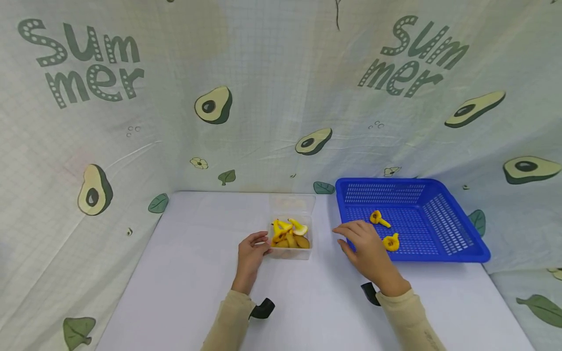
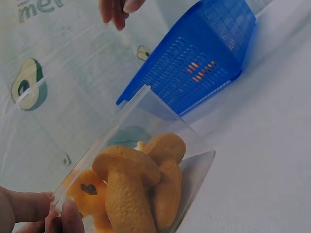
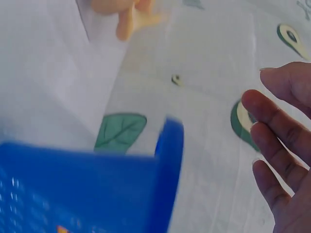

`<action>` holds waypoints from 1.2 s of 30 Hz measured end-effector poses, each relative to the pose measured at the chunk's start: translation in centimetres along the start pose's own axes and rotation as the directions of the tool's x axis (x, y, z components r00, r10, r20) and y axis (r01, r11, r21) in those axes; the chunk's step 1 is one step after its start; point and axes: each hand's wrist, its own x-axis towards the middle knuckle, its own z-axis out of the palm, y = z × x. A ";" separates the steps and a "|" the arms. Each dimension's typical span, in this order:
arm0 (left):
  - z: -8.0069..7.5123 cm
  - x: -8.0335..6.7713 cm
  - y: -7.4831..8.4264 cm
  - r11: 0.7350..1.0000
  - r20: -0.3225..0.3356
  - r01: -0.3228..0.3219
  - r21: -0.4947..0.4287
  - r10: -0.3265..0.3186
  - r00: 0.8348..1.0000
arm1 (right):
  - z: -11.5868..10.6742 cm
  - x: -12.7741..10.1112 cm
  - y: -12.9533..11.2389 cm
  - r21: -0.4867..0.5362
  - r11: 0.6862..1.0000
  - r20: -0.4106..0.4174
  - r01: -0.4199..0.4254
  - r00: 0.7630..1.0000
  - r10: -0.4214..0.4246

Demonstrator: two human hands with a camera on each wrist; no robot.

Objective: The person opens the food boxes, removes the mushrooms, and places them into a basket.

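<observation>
A clear plastic box stands on the table, its lid folded back behind it. Inside lie several yellow and tan toy mushrooms. At the box's left side, my left hand pinches the wall by its corner, as the left wrist view shows. My right hand is raised near the left rim of a blue basket, fingers spread and nothing between them. In that basket are two yellow toy mushrooms, one farther back and one nearer the front.
Both things stand on a white tabletop, the basket at the back right. Behind the table hangs a pale cloth printed with avocados and leaves. Black curved pieces show beside both wrists.
</observation>
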 end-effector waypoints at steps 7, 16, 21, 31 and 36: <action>0.0 -0.1 0.1 1.000 -0.002 -0.006 -0.011 0.006 1.000 | 2.0 1.0 -1.6 0.040 0.999 0.048 0.016 0.999 -0.018; 0.0 -0.2 0.2 1.000 -0.009 0.004 -0.002 -0.004 1.000 | 4.1 2.6 -2.9 0.067 0.997 0.099 0.039 0.994 -0.045; 0.0 -0.1 0.1 1.000 -0.009 0.002 -0.003 -0.002 1.000 | 5.3 3.7 -3.5 0.083 0.995 0.128 0.056 0.990 -0.066; 0.0 0.0 -0.1 1.000 -0.007 -0.015 -0.019 0.015 1.000 | 7.6 5.2 -4.2 0.121 0.992 0.176 0.035 0.983 -0.056; 0.0 0.0 -0.1 1.000 0.002 -0.010 -0.023 0.010 1.000 | 8.7 5.7 -4.3 0.140 0.989 0.204 0.035 0.977 -0.063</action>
